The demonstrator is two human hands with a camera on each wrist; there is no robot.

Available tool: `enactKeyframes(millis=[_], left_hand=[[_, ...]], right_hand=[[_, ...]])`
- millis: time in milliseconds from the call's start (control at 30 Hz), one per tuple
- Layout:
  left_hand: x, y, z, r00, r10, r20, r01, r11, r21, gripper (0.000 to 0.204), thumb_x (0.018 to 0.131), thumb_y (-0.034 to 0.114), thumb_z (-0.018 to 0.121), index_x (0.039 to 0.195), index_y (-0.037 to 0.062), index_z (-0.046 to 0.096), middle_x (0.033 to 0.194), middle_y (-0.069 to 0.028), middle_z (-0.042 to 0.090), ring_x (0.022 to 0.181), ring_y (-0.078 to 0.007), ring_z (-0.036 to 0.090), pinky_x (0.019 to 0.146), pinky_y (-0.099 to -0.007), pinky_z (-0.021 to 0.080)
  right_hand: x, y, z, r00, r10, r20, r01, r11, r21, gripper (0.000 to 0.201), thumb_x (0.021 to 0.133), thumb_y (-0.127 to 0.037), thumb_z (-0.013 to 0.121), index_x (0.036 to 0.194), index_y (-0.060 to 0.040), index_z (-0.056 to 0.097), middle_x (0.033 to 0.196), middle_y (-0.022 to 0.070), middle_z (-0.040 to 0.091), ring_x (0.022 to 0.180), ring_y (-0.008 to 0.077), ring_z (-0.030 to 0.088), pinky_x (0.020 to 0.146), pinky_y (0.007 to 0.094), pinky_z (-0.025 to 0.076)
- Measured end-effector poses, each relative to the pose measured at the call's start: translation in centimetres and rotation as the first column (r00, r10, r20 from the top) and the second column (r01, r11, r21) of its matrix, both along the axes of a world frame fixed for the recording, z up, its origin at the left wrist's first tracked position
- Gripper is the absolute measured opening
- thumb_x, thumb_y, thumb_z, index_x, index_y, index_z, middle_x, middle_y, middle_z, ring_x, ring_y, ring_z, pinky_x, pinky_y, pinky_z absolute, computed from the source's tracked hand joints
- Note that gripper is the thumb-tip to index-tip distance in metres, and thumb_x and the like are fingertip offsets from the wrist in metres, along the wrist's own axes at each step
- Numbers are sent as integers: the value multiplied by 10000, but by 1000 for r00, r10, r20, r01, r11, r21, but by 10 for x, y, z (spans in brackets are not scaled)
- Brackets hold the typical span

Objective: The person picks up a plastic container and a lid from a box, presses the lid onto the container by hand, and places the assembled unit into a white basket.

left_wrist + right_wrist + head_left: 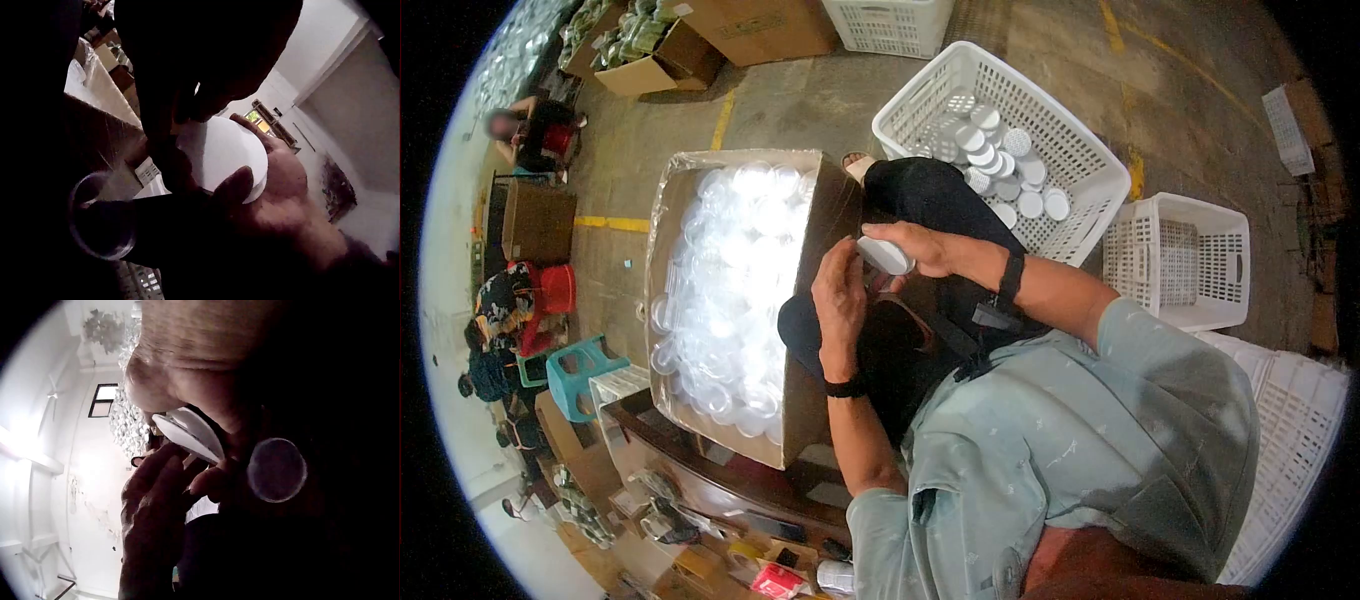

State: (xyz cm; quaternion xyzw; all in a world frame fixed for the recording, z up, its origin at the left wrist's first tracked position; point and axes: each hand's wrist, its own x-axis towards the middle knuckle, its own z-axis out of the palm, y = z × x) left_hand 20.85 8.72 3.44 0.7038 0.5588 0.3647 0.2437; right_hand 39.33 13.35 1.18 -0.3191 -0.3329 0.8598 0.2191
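In front of the lap, both hands hold a white round lid [884,256]. My right hand [920,247] grips it from the right, thumb over the white face in the left wrist view. At its left edge, my left hand [838,295] pinches it with bent fingers. Seen edge-on in the right wrist view, the white lid [187,434] shows two thin layers slightly parted at one side. A clear round plastic piece [103,215] lies below the hands, against the dark trousers. The left wrist view shows the left hand only as a dark shape.
Beside the left knee stands a cardboard box [820,300] full of clear round plastic pieces. A white basket [1085,165] with several white discs sits ahead on the right, another white basket [1225,260] behind it. A teal stool [580,375] and other people are at far left.
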Motion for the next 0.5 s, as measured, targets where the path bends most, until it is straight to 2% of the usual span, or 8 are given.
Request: enactKeyframes(millis=[133, 233, 300, 333, 367, 433, 500], left_hand=[[1, -4, 10, 998, -1, 58, 7, 994, -107, 216, 966, 100, 604, 1150, 3, 661, 1067, -194, 704, 935, -319, 691, 793, -398, 543], [-6, 3, 12, 999, -21, 24, 24, 993, -119, 197, 965, 72, 610, 1138, -10, 655, 1050, -208, 695, 955, -351, 690, 817, -396, 541], [-15, 9, -1, 999, -37, -19, 37, 999, -28, 192, 959, 72, 611, 1128, -7, 656, 1014, -206, 698, 932, -355, 693, 801, -398, 541], [-10, 14, 17, 996, -34, -88, 22, 991, -134, 193, 957, 85, 612, 1119, -10, 653, 1003, -219, 697, 929, -384, 688, 795, -411, 540], [-15, 24, 4, 993, -38, -114, 18, 985, -171, 190, 942, 91, 621, 1095, -19, 646, 1032, -239, 690, 959, -414, 675, 794, -425, 537], [-28, 46, -17, 975, -178, -135, 135, 950, -281, 187, 927, 101, 625, 1067, -21, 644, 1033, -255, 685, 974, -435, 662, 780, -436, 536], [-34, 69, -49, 939, -285, -191, 212, 919, -332, 201, 919, 110, 612, 1084, 1, 646, 1014, -247, 691, 957, -427, 669, 755, -446, 545]], right_hand=[[0, -1, -4, 1000, 5, 16, -5, 1000, -17, 621, 997, -578, 461, 1243, -23, 588, 1060, 144, 647, 859, 230, 671, 612, 324, 607], [0, 3, -4, 999, -23, 37, 23, 1000, 14, 558, 1022, -540, 430, 1212, -35, 572, 1080, 135, 651, 924, 247, 697, 622, 323, 595], [1, 2, -4, 979, -202, -13, 203, 977, 66, 560, 1022, -521, 446, 1223, -12, 566, 1083, 135, 653, 950, 253, 693, 643, 327, 598], [4, 3, 3, 969, -246, -21, 247, 967, 63, 574, 1028, -489, 454, 1262, 27, 546, 1128, 155, 655, 980, 268, 694, 668, 331, 602], [7, 3, 6, 971, -241, -9, 241, 969, 50, 574, 1028, -489, 454, 1262, 27, 546, 1128, 155, 655, 980, 268, 694, 668, 331, 602], [13, 5, 11, 950, -280, -135, 292, 953, 81, 586, 1034, -460, 456, 1302, 58, 520, 1209, 183, 639, 1023, 284, 689, 685, 330, 604], [20, 8, 19, 949, -281, -142, 294, 953, 78, 592, 1038, -432, 452, 1354, 67, 497, 1257, 207, 624, 1048, 294, 684, 696, 328, 604]])
